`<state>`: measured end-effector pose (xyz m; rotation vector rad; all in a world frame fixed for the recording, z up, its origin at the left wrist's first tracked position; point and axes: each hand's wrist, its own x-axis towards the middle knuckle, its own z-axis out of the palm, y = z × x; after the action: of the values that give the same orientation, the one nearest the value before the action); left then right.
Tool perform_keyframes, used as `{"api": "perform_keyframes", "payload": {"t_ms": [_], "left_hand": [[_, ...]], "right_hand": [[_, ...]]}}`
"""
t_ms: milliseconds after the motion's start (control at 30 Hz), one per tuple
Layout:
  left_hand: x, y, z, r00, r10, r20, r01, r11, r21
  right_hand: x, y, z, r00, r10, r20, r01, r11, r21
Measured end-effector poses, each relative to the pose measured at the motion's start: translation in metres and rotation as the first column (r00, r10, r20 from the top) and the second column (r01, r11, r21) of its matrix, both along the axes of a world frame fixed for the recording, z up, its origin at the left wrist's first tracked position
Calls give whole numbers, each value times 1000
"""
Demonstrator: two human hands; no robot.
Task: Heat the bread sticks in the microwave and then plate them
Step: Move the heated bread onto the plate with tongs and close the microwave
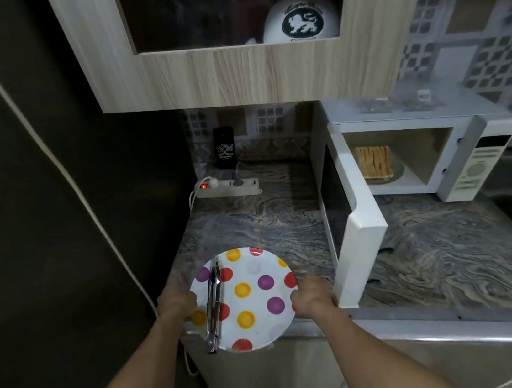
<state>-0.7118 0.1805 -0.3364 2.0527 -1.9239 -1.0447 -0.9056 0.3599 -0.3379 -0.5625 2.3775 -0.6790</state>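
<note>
So both hands are on the polka-dot plate (252,296) at the counter (252,224) edge, left hand (179,303) and right hand (310,294) each gripping a rim, tongs (213,301) lying loose across it. I'd keep it level so the tongs don't slide, then set it close to the open microwave (407,156), where the bread sticks (374,160) sit inside.

Both hands grip a polka-dot plate (256,295) at the near edge of the marbled counter (252,220): the left hand (178,303) on its left rim, the right hand (310,294) on its right rim. Metal tongs (213,301) lie closed across the plate's left side (one end overhangs the near rim). To the right the white microwave (460,158) stands with its door (351,223) swung open, bread sticks (374,159) inside on a glass dish. A power strip (230,187) sits farther back.
</note>
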Motion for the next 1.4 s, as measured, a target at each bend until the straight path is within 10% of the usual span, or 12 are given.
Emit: {"api": "perform_keyframes", "payload": {"t_ms": [400, 867, 1400], "left_hand": [[46, 158, 13, 990, -138, 15, 130, 961, 246], [-119, 314, 18, 840, -535, -87, 537, 798, 273], [-354, 279, 4, 826, -500, -259, 553, 807, 208]], "right_hand": [[32, 172, -3, 998, 38, 47, -39, 999, 22], [-78, 374, 21, 982, -184, -34, 187, 978, 93], [-290, 346, 22, 938, -323, -124, 337, 935, 112]]}}
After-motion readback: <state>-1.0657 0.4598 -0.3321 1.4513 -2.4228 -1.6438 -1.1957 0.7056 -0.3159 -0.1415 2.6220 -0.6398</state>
